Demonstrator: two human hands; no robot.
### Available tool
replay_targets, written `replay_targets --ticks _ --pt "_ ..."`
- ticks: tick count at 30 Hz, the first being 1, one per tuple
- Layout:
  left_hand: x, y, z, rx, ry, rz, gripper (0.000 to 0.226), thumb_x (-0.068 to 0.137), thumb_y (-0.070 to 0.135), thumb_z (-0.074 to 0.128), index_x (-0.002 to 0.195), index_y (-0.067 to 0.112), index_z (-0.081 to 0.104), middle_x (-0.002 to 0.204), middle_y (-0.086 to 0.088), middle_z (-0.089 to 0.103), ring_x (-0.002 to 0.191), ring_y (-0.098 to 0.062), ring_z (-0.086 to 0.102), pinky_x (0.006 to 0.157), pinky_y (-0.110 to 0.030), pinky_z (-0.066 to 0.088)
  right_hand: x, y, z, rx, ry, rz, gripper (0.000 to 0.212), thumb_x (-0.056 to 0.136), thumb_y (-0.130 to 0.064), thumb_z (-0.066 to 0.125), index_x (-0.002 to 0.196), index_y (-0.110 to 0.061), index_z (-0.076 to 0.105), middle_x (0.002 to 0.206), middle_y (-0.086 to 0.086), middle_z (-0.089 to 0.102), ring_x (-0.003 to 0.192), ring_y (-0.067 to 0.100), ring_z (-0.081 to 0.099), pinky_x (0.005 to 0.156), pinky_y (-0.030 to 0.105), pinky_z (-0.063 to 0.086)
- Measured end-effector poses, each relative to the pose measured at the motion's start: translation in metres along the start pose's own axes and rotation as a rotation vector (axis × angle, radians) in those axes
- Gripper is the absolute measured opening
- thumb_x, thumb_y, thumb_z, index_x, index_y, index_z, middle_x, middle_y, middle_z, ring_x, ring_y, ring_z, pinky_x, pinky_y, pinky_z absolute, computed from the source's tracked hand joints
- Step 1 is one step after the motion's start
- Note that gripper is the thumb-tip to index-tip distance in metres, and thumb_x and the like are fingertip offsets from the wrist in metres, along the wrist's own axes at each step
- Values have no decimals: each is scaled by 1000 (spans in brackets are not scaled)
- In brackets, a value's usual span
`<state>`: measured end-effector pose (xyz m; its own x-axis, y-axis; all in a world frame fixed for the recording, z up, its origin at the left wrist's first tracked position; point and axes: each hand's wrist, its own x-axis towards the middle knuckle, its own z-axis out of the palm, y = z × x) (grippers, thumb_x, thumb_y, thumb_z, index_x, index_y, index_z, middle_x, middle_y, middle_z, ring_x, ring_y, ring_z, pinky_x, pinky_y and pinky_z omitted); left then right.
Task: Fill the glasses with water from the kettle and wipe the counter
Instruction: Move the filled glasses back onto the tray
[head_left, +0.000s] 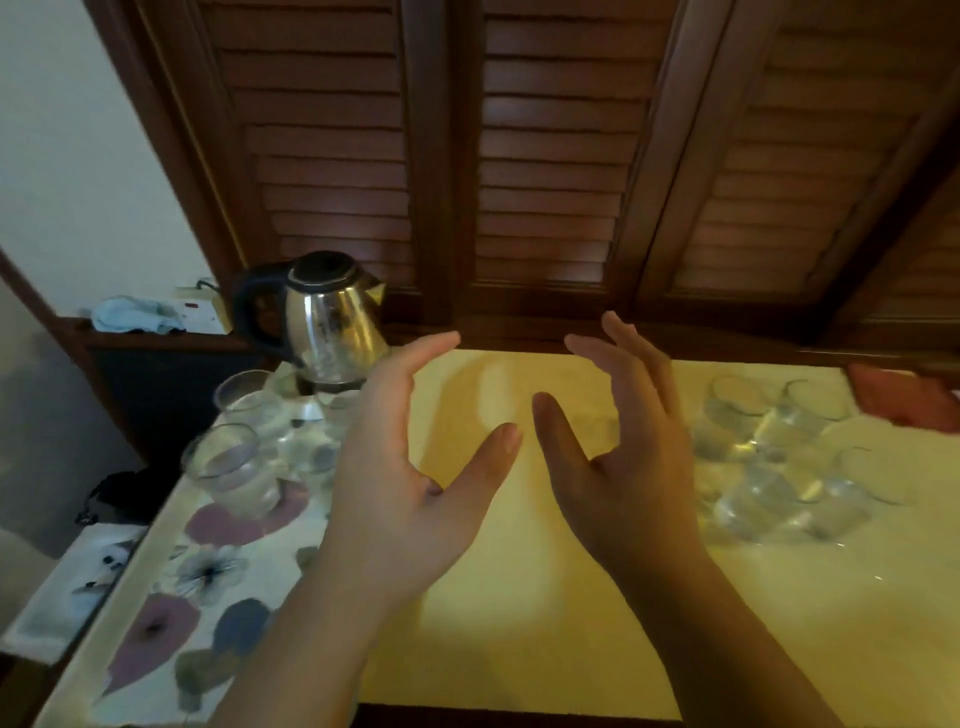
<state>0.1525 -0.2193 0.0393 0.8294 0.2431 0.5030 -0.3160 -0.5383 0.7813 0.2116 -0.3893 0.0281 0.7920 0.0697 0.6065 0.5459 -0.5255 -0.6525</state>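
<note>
A steel kettle (332, 322) with a black handle and lid stands at the back left of the yellow counter (519, 597). Several clear glasses (234, 467) stand in front of it on a flowered mat. Another cluster of glasses (779, 457) stands on the right side. My left hand (410, 467) and my right hand (618, 452) hover over the middle of the counter, palms facing each other, fingers spread, holding nothing. The view is blurred, so I cannot tell how much water the glasses hold.
Dark wooden louvred doors (545, 156) rise behind the counter. A light blue cloth (135, 314) lies on a low shelf at the left beside a white socket box (202, 312). A reddish object (904, 397) sits at the counter's far right edge.
</note>
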Motion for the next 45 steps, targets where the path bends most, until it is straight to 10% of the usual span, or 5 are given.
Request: replay_targets --ticks 9,17,22,32,45 --pt "-9 64 169 24 -289 -62 64 89 58 74 141 57 39 141 42 43 128 23 39 93 7 30 -2 112 -151 -199 149 166 45 95 -29 77 138 -24 65 167 2 42 154 19 36 106 22 37" --pt "-17 61 273 57 -421 -245 92 78 65 84 150 51 28 149 25 44 130 4 41 93 -10 35 -18 210 -211 -126 64 381 67 94 -41 79 152 -29 50 161 -6 45 147 22 48 104 57 58" --pt "-22 43 308 106 -397 -391 109 65 66 93 150 45 28 149 12 52 133 -13 53 100 -26 45 -27 247 -210 -16 -100 557 94 90 -46 84 164 -33 29 168 -4 42 153 19 42 112 31 39" --pt "-20 36 333 31 -350 -493 97 58 66 96 136 48 41 129 17 62 113 -8 62 81 -17 50 -18 274 -188 245 -163 695 97 80 -30 96 157 -40 38 134 -19 58 117 5 61 74 9 49" --pt "-24 32 336 28 -322 -476 74 65 57 96 125 45 56 119 23 66 109 3 61 76 -12 48 -20 284 -182 245 -116 634 64 76 -30 98 127 -40 60 122 -14 75 105 8 71 64 14 55"
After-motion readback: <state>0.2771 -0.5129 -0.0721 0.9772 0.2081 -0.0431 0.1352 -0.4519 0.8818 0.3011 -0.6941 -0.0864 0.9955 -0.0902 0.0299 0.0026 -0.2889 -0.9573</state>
